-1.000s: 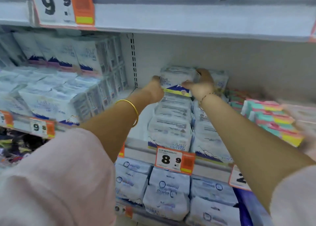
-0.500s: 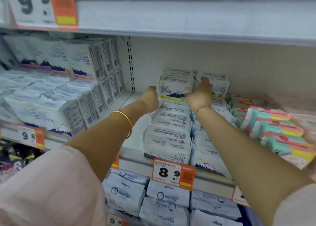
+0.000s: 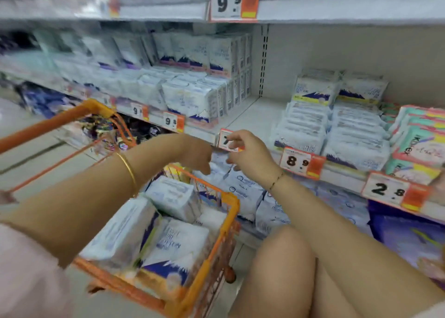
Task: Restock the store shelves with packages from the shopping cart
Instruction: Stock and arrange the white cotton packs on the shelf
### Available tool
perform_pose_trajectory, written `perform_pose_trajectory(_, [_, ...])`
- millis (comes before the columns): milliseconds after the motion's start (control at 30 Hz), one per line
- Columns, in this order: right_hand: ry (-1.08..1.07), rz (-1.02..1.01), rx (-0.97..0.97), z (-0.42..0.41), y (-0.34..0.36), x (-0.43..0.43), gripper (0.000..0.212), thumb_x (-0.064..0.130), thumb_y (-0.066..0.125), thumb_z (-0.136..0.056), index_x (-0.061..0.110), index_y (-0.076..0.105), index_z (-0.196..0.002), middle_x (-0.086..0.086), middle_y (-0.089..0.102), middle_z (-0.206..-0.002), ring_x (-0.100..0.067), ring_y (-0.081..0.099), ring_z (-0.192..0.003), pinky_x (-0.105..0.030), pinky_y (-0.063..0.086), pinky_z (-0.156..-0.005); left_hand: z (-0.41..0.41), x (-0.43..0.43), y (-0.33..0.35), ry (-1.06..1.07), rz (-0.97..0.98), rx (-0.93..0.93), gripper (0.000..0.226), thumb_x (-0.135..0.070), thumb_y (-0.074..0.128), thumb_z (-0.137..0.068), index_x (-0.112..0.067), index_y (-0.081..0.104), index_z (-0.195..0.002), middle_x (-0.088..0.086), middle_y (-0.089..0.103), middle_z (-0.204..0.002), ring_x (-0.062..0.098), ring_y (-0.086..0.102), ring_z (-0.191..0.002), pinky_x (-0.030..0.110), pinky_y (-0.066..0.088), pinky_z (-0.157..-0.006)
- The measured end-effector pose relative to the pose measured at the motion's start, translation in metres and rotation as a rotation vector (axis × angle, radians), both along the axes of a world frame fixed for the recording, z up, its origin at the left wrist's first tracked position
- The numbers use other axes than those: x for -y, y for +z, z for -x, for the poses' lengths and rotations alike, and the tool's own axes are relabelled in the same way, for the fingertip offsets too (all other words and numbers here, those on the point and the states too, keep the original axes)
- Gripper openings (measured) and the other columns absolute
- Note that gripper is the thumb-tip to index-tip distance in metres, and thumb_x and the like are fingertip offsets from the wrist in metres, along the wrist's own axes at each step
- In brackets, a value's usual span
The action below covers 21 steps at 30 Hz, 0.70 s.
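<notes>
Packages [image 3: 173, 243], white with a blue mountain print, lie packed in the orange shopping cart [image 3: 213, 250] at lower left, several on their sides and leaning on each other. More of the same print lie flat in two rows on the middle shelf [image 3: 255, 118]; call these the shelf stacks [image 3: 303, 130]. Two upright packs [image 3: 313, 89] stand at the back of those rows.

Left hand [image 3: 196, 155] hangs in the air over the far end of the cart, back of the hand up, fingers [image 3: 204, 168] curled down and under. Nothing visible in it; can't tell how tightly it's closed, motion blur. Right hand [image 3: 250, 156] is just beside it, near the shelf edge, fingers [image 3: 234, 136] loosely bent and a little apart, holding nothing. It overlaps the "7" price tag [image 3: 225, 140] in view; contact unclear.

Gold bangle [image 3: 127, 171] on left wrist, thin bracelet [image 3: 277, 180] on right. Bare knee [image 3: 284, 257] to the right of the cart.

Other price tags: 8.9 tag [image 3: 301, 162] under the shelf stacks, 2.8 tag [image 3: 390, 191] further right, 9.9 tag [image 3: 231, 1] on the top shelf edge. Pastel packs [image 3: 419, 144] just right of the shelf stacks. Left bay packs [image 3: 192, 98] fill the next section, blurred. Lower-shelf packs [image 3: 243, 192] sit behind the cart's far corner.
</notes>
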State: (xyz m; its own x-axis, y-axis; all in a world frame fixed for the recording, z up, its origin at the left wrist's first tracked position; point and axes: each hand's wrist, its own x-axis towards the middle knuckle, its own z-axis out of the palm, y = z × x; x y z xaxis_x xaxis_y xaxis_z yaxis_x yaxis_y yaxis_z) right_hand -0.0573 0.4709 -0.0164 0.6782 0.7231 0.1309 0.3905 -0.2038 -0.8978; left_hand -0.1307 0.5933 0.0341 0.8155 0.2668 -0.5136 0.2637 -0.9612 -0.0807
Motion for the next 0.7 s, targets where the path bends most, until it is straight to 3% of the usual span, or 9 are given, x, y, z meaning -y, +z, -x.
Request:
perform_pose_trajectory(100, [0.149,0.097,-0.029,0.041,-0.001,-0.007,0.021,-0.002,0.039,-0.094,0.012,0.051,-0.106,-0.005,0.053,-0.094,-0.026,0.063,-0.077,-0.039,0.056,-0.069,0.049,-0.007,-0.013,0.034,-0.118,-0.080,0.037,-0.031,0.046,-0.094,-0.009,0.044,-0.064,0.004,0.045,-0.068,0.023,0.041,-0.066,0.032,0.035,-0.065])
perform_pose_trajectory(133, [0.179,0.131,-0.014,0.052,-0.002,-0.008,0.023,-0.003,0.037,-0.094,0.011,0.051,-0.106,-0.008,0.054,-0.096,-0.029,0.065,-0.079,-0.038,0.057,-0.070,0.061,-0.007,-0.016,0.052,-0.151,-0.087,0.035,-0.031,0.044,-0.095,-0.008,0.049,-0.069,0.004,0.048,-0.071,0.022,0.042,-0.068,0.032,0.036,-0.065])
perform_pose_trajectory(200, [0.205,0.184,0.012,0.068,-0.006,-0.008,0.028,-0.005,0.034,-0.094,0.007,0.052,-0.112,-0.016,0.055,-0.104,-0.035,0.066,-0.088,-0.042,0.057,-0.076,0.080,-0.006,-0.024,0.096,-0.201,-0.050,0.032,-0.029,0.042,-0.097,-0.002,0.057,-0.102,0.011,0.057,-0.102,0.023,0.047,-0.083,0.030,0.036,-0.070])
perform_pose_trajectory(267, [0.205,0.233,0.033,0.080,-0.008,-0.008,0.032,-0.006,0.034,-0.092,0.004,0.051,-0.118,-0.021,0.054,-0.112,-0.038,0.065,-0.092,-0.047,0.055,-0.082,0.090,-0.009,-0.028,0.129,-0.233,0.055,0.040,-0.029,0.043,-0.097,-0.002,0.047,-0.126,0.017,0.049,-0.128,0.029,0.050,-0.106,0.032,0.038,-0.079])
perform_pose_trajectory(333, [0.201,0.286,0.057,0.087,-0.007,-0.007,0.036,-0.008,0.035,-0.091,0.003,0.052,-0.120,-0.022,0.054,-0.118,-0.037,0.065,-0.094,-0.049,0.055,-0.083,0.094,-0.013,-0.036,0.127,-0.215,0.134,0.053,-0.033,0.054,-0.092,-0.009,0.037,-0.136,0.016,0.039,-0.136,0.032,0.041,-0.123,0.037,0.040,-0.093])
perform_pose_trajectory(433, [0.168,0.283,0.018,0.091,-0.006,-0.002,0.035,-0.009,0.034,-0.091,0.005,0.051,-0.118,-0.023,0.053,-0.119,-0.037,0.065,-0.095,-0.050,0.054,-0.084,0.092,-0.017,-0.055,-0.001,-0.185,0.145,0.072,-0.030,0.068,-0.082,-0.015,0.030,-0.141,0.011,0.032,-0.141,0.028,0.035,-0.128,0.037,0.037,-0.102])
perform_pose_trajectory(700, [0.058,0.222,-0.003,0.075,-0.015,0.011,0.035,-0.003,0.034,-0.093,0.008,0.047,-0.123,-0.020,0.056,-0.113,-0.028,0.067,-0.088,-0.039,0.058,-0.078,0.079,-0.025,-0.092,-0.077,-0.306,0.234,0.083,-0.027,0.077,-0.071,-0.011,0.027,-0.135,0.008,0.034,-0.138,0.028,0.033,-0.127,0.043,0.036,-0.106])
